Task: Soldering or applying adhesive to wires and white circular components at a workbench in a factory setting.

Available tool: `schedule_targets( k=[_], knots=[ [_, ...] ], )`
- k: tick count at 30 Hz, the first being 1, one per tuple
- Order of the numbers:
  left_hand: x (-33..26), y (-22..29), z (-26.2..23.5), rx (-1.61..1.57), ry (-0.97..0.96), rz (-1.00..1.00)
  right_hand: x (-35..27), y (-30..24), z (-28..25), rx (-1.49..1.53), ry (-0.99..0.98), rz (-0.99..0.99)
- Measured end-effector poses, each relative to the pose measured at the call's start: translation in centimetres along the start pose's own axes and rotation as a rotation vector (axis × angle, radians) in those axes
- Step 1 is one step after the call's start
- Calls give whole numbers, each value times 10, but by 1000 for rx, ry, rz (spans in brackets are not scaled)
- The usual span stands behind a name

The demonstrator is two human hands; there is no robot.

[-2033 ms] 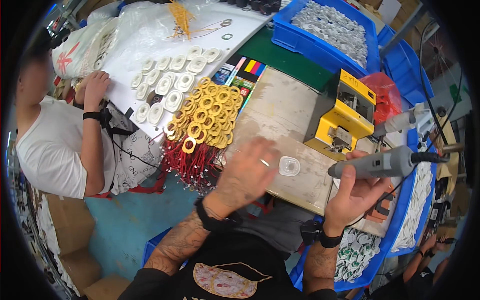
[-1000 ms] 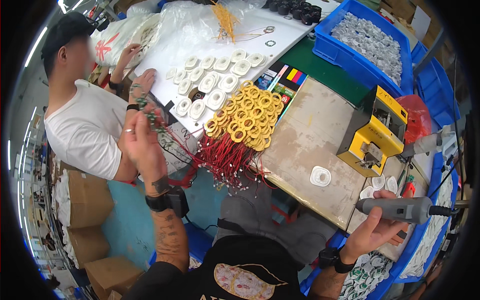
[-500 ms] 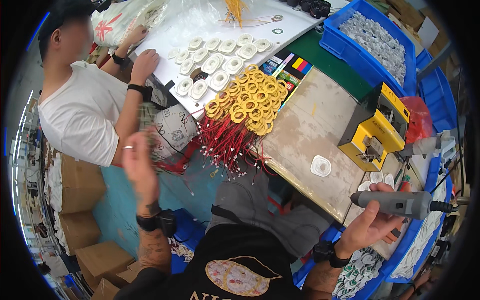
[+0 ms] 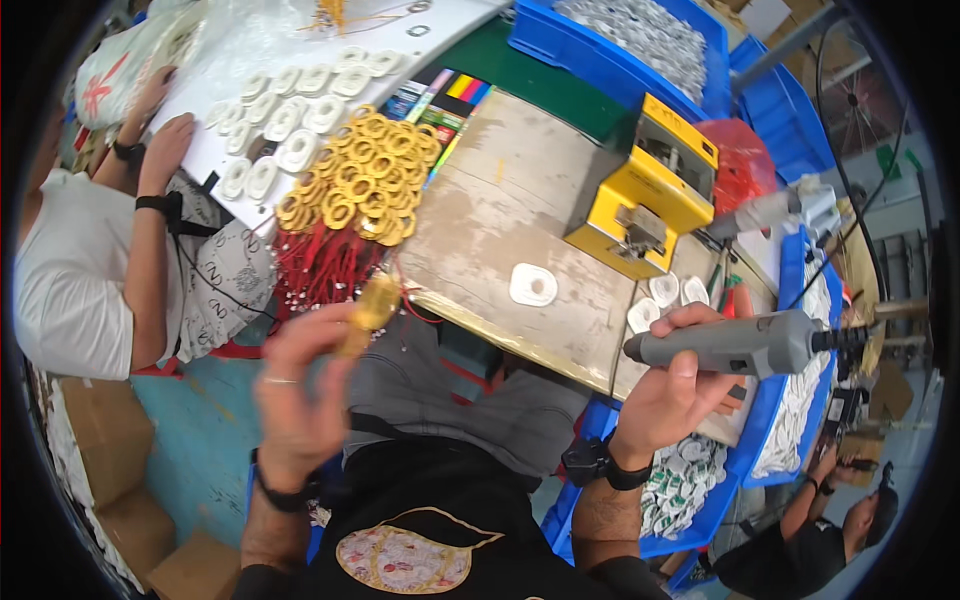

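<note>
My left hand (image 4: 300, 390) is raised over my lap and pinches a gold-coloured coil (image 4: 368, 310) with red wires trailing from it. My right hand (image 4: 672, 390) grips a grey electric screwdriver (image 4: 735, 343) held level, its tip pointing left near the bench's front edge. A white oval plastic piece (image 4: 533, 285) lies on the worn wooden board (image 4: 520, 200) between my hands. A heap of gold coils with red leads (image 4: 360, 185) lies at the board's left end. A yellow fixture (image 4: 650, 190) stands on the right of the board.
A person in a white shirt (image 4: 60, 290) sits at the left, hands on a sheet with rows of white oval pieces (image 4: 290, 110). Blue bins of small parts stand at the back (image 4: 640, 40) and lower right (image 4: 700, 490). Another person (image 4: 810, 540) is at lower right. Cardboard boxes (image 4: 110, 490) sit on the floor.
My left hand went from the board down to my left side, then came back up holding a gold coil. My right hand stayed shut on the screwdriver and drew slightly back from the board.
</note>
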State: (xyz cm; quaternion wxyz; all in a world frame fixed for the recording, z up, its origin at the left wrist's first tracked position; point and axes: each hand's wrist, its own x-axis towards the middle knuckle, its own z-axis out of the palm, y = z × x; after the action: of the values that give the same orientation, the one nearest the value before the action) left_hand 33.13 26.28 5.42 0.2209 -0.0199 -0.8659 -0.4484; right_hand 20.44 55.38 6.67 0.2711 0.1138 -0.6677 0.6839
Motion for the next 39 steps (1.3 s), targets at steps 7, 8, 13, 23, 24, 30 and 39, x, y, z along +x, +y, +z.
schedule_targets(
  k=[7, 8, 13, 23, 24, 30, 39],
  knots=[
    [57, -13, 114, 121, -405, 131, 2, -8, -24, -74, 28, 23],
    [61, -14, 122, 137, -411, 57, 1, -7, -28, -83, 37, 29],
    [62, -19, 142, 20, -379, 47, -4, -2, -39, -130, 79, 45],
    [66, -16, 135, 160, -509, 141, 1, 4, -33, -181, 63, 53],
    [67, -18, 133, 246, -547, 187, 1, 4, -32, -188, 60, 55],
    [69, -30, 130, 295, -549, 229, 0, 6, -28, -216, 61, 70],
    [76, -31, 136, 179, -481, 249, 0, 9, -25, -205, 42, 81]
  ],
)
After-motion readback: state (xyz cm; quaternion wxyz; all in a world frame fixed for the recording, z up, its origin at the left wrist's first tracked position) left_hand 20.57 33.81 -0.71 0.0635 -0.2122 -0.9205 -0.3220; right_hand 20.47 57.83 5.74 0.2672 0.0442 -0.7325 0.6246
